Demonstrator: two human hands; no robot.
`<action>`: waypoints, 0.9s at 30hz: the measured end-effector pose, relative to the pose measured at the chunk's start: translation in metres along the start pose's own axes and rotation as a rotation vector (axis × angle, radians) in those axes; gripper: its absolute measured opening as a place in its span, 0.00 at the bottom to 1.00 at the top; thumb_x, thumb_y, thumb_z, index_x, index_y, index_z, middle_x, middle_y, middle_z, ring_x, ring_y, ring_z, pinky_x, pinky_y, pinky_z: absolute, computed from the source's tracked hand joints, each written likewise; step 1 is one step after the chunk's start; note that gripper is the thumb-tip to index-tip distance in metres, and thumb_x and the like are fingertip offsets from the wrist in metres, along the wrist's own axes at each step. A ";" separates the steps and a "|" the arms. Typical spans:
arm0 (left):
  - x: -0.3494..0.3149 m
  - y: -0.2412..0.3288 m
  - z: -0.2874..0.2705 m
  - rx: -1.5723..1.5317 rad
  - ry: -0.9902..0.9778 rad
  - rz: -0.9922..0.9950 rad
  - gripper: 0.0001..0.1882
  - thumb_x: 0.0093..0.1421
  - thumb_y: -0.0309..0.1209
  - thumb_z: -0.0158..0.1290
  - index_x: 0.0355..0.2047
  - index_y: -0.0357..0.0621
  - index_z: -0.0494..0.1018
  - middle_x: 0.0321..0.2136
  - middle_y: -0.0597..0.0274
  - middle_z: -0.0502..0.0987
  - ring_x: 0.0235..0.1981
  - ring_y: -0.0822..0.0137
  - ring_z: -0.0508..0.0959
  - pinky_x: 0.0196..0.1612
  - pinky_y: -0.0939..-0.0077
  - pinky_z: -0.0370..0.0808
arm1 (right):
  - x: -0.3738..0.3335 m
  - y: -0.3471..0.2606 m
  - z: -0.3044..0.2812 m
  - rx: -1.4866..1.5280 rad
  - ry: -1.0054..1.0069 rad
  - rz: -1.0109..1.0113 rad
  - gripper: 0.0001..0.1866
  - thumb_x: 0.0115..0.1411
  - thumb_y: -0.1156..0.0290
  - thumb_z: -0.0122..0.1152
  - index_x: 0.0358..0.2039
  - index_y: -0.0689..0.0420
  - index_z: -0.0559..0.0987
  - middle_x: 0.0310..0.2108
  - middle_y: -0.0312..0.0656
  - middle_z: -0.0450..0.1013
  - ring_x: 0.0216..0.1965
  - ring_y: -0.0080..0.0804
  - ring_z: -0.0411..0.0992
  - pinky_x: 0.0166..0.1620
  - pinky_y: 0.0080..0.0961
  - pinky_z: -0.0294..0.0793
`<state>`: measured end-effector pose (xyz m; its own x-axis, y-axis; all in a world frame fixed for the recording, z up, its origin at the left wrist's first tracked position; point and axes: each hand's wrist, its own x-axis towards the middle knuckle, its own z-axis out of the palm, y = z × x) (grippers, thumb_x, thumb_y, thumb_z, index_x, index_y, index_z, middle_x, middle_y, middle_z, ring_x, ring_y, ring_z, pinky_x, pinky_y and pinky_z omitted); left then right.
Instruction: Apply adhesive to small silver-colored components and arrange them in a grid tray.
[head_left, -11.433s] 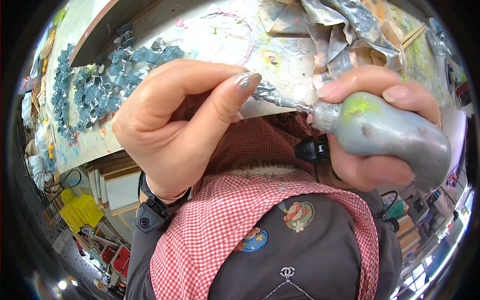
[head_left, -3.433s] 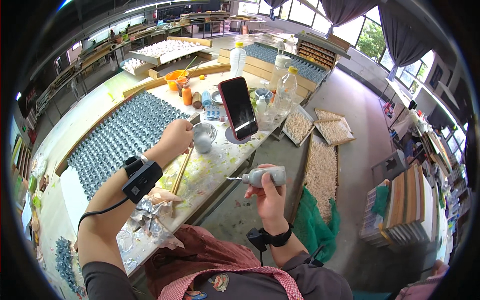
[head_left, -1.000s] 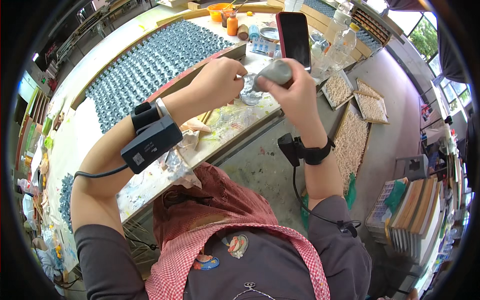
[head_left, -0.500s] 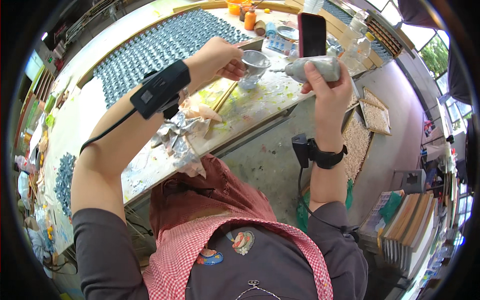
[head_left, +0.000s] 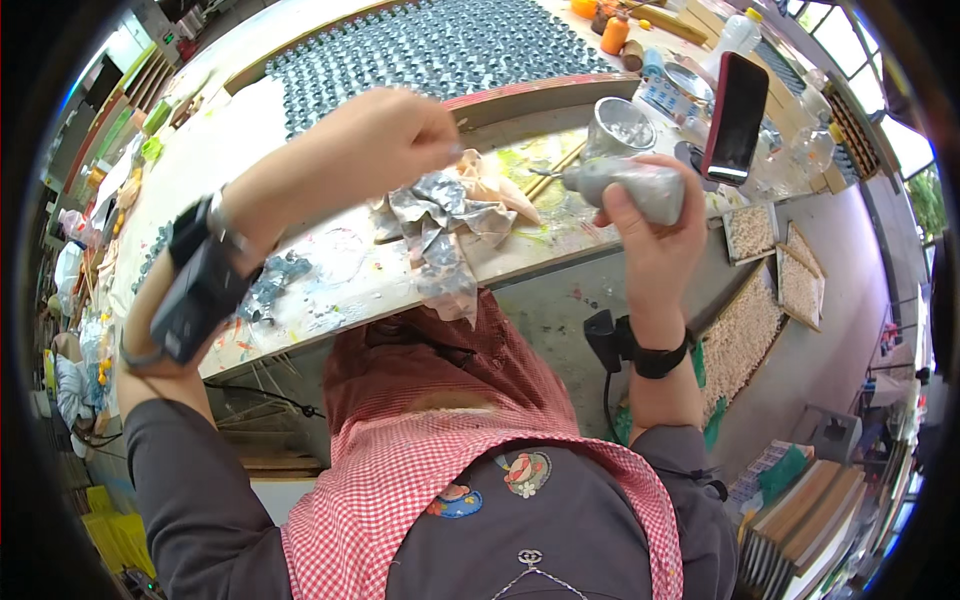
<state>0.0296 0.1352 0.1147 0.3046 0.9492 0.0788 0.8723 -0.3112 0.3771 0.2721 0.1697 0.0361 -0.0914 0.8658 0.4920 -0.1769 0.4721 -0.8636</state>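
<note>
My right hand point(head_left: 650, 205) is wrapped around a grey-smeared squeeze bottle point(head_left: 640, 190), held sideways with its thin nozzle pointing left. Just behind the bottle stands a clear plastic cup point(head_left: 620, 130) with greyish residue inside. My left hand point(head_left: 415, 130) hovers over the table, its fingers curled together and slightly blurred; what they hold, if anything, is too small to make out. Below and to its right lies a crumpled, grey-stained cloth point(head_left: 445, 220), draped over the table edge. Thin wooden sticks point(head_left: 555, 170) lie between cloth and cup.
Rows of small grey-blue pieces point(head_left: 430, 60) fill a wood-edged board at the back. A phone point(head_left: 737, 120) stands upright at right, near clear bottles point(head_left: 740, 35) and an orange bottle point(head_left: 615, 35). Trays of pale bits point(head_left: 745, 330) sit lower right.
My left hand has moved away from the plastic cup, leftward, and its fingers are more tightly curled. My right hand still grips the squeeze bottle. The whole view has shifted left.
</note>
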 end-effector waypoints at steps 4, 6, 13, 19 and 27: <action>-0.064 0.006 0.012 0.142 0.034 0.050 0.11 0.51 0.30 0.53 0.33 0.36 0.72 0.28 0.53 0.72 0.33 0.55 0.72 0.36 0.69 0.69 | -0.011 0.023 0.023 -0.132 -0.150 -0.210 0.19 0.48 0.78 0.63 0.40 0.63 0.67 0.39 0.43 0.68 0.37 0.28 0.70 0.31 0.19 0.75; -0.079 0.019 0.013 0.106 -0.023 -0.007 0.13 0.49 0.29 0.55 0.35 0.36 0.71 0.32 0.53 0.69 0.39 0.55 0.69 0.42 0.66 0.66 | -0.016 0.024 0.032 -0.114 -0.179 -0.171 0.19 0.47 0.78 0.64 0.40 0.63 0.68 0.38 0.42 0.68 0.40 0.29 0.68 0.36 0.22 0.73; -0.099 0.017 0.038 0.273 0.099 -0.126 0.17 0.49 0.32 0.54 0.38 0.36 0.70 0.40 0.51 0.65 0.49 0.51 0.61 0.51 0.62 0.58 | -0.022 0.033 0.062 -0.288 -0.335 -0.622 0.23 0.39 0.79 0.67 0.38 0.60 0.71 0.38 0.49 0.69 0.38 0.40 0.70 0.40 0.28 0.70; -0.095 0.006 0.049 0.291 0.153 -0.131 0.20 0.50 0.33 0.53 0.42 0.36 0.68 0.45 0.49 0.63 0.54 0.49 0.57 0.55 0.59 0.54 | -0.033 0.032 0.070 -0.395 -0.515 -0.699 0.21 0.38 0.74 0.63 0.38 0.56 0.74 0.36 0.46 0.70 0.32 0.37 0.71 0.32 0.27 0.72; -0.092 -0.002 0.052 0.249 0.167 -0.067 0.21 0.49 0.28 0.53 0.46 0.40 0.67 0.48 0.48 0.61 0.56 0.47 0.55 0.56 0.56 0.54 | -0.038 0.028 0.068 -0.603 -0.649 -0.865 0.18 0.41 0.73 0.56 0.38 0.51 0.74 0.37 0.42 0.69 0.30 0.34 0.70 0.31 0.25 0.71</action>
<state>0.0192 0.0460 0.0589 0.1938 0.9561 0.2199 0.9615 -0.2296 0.1508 0.2039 0.1385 0.0003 -0.6684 0.0701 0.7405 0.0427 0.9975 -0.0560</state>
